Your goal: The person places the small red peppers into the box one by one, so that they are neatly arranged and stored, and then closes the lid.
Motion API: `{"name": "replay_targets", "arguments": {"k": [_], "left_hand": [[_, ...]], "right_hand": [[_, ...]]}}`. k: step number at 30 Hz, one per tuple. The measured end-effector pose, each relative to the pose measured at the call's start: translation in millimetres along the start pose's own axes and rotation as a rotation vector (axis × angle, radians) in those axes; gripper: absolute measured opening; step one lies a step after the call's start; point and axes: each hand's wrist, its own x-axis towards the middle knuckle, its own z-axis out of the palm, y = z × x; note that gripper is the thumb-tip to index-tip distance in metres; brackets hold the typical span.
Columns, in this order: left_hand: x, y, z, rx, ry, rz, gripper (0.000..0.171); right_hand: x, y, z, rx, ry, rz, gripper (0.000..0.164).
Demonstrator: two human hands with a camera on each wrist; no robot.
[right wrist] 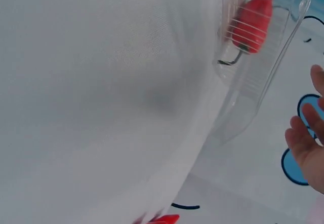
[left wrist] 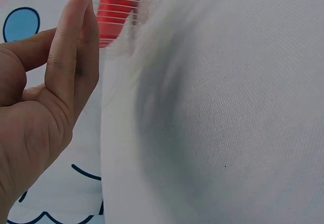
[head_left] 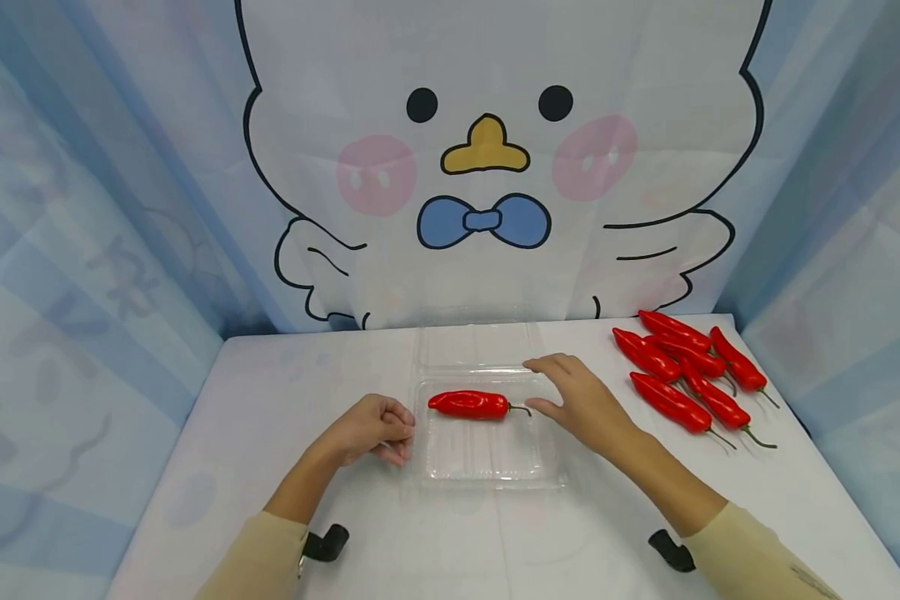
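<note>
A clear plastic clamshell box (head_left: 487,454) lies on the table with its lid (head_left: 480,340) folded back behind it. One red chili pepper (head_left: 468,405) rests across the upper part of its base, green stem to the right. My left hand (head_left: 371,429) is at the box's left edge with loosely bent fingers; in the left wrist view the fingertips (left wrist: 81,1) come right up to the rim. On the other side my right hand (head_left: 581,400), thumb and fingers spread with nothing between them, hovers by the box's upper right corner.
Several red chili peppers (head_left: 671,402) lie in a loose pile at the table's back right, beyond my right hand. The white table (head_left: 270,392) ends at a cloth backdrop (head_left: 487,283) with a cartoon print, and curtains hang on both sides.
</note>
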Motion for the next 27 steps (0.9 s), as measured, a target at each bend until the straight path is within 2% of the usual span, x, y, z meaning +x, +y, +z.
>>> {"name": "replay_targets", "arguments": {"k": [11,19,27], "left_hand": [[1.4,-2.5,-1.2,-0.012,-0.007,0.013,0.022],[2.2,-3.4,-0.4,-0.011,0.000,0.011,0.021],[2.6,-3.2,-0.3,-0.005,-0.001,0.009,0.022]], "right_hand": [[-20,33,-14,0.035,0.060,0.050,0.065],[-36,62,-27,0.047,0.048,0.109,0.075],[-51,96,-38,0.069,0.039,0.162,0.073]]}}
